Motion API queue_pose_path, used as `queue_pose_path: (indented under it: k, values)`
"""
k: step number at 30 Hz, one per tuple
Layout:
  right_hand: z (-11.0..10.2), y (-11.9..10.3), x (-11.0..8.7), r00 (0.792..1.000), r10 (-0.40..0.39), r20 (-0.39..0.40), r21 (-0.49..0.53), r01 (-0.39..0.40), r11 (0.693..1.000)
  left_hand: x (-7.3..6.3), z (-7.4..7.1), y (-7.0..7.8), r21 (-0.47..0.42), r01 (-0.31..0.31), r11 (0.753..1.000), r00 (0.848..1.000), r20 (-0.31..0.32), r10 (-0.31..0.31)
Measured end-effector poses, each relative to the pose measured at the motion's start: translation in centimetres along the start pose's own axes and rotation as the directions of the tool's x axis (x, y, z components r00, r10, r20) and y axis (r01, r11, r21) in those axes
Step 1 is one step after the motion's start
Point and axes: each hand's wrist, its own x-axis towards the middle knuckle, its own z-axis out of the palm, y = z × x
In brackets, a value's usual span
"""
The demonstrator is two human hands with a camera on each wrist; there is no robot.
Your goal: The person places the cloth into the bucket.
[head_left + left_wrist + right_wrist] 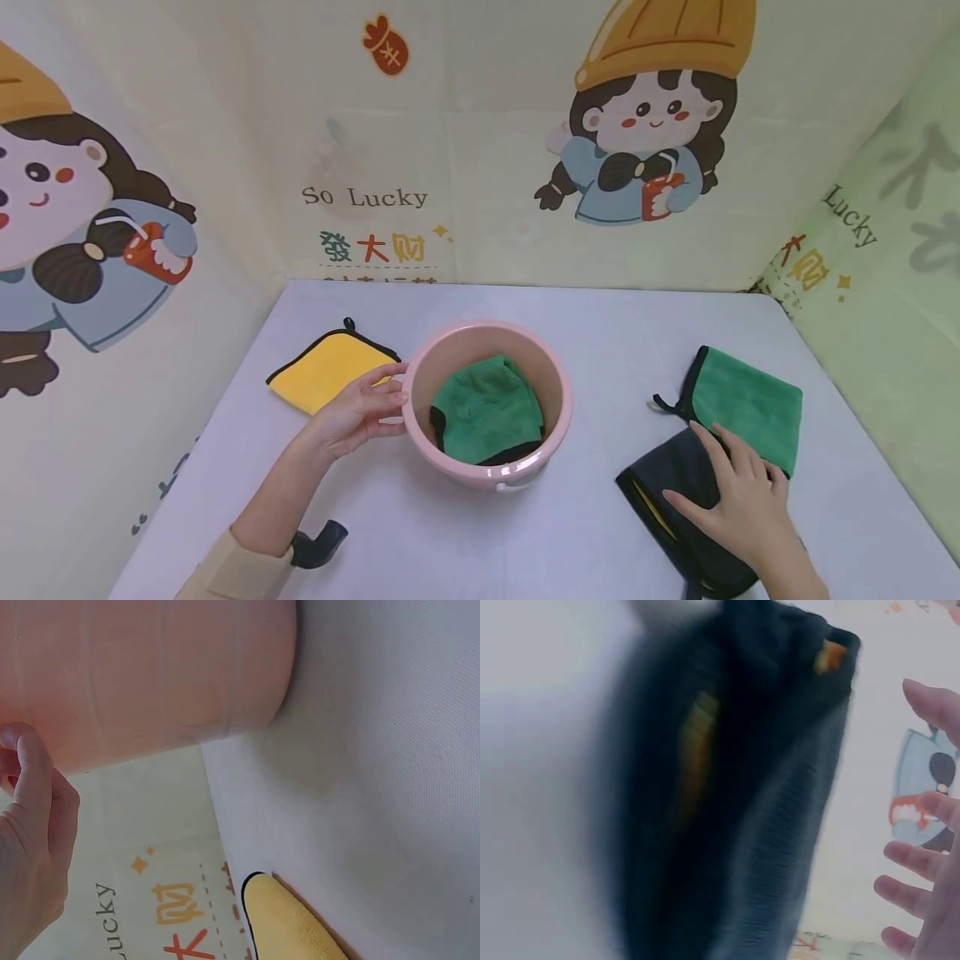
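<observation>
A pink bucket [480, 477] stands mid-table, a green cloth with black edging [491, 408] lying inside it. My left hand [352, 421] holds the bucket's left side near the rim, its fingers curled against the pink wall [150, 682] in the left wrist view. Over at the right, my right hand [742, 500] is spread above a folded dark navy cloth [667, 467] with a yellow strip along its fold. The right wrist view shows the fingers apart beside the dark cloth [772, 825], holding nothing.
A second green cloth [750, 400] with a black loop lies just behind the dark one. To the bucket's left is a yellow cloth [322, 375] with black edging. A black strap end [321, 546] sticks out at my left wrist. Printed curtains [480, 167] stand behind the table.
</observation>
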Motion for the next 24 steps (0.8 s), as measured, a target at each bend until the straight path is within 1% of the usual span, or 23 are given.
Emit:
queue_pose_path:
  k: [9, 12, 15, 20, 24]
  values:
    - [1.4, 0.0, -1.7, 0.998, 0.035, 0.060, -0.036, -0.032, 0.999, 0.0, 0.1, 0.1, -0.003, 0.006, 1.000, 1.000, -0.001, -0.006]
    - [1.5, 0.1, -2.2, 0.994, 0.047, 0.096, -0.035, -0.043, 0.998, 0.0, 0.2, 0.0, -0.009, 0.004, 1.000, 1.000, -0.001, -0.004]
    - [1.4, 0.1, -2.6, 0.985, 0.074, 0.155, -0.037, -0.069, 0.997, -0.1, 0.2, 0.0, -0.013, 0.003, 1.000, 1.000, -0.001, -0.003]
    - [1.4, 0.4, -2.8, 0.959, 0.126, 0.253, -0.067, -0.112, 0.991, -0.1, 0.2, 0.0, -0.012, 0.004, 1.000, 1.000, -0.005, -0.004]
    - [1.6, 0.7, -2.8, 0.949, 0.139, 0.283, -0.082, -0.120, 0.989, -0.1, 0.2, 0.0, -0.008, 0.003, 1.000, 1.000, -0.007, -0.003]
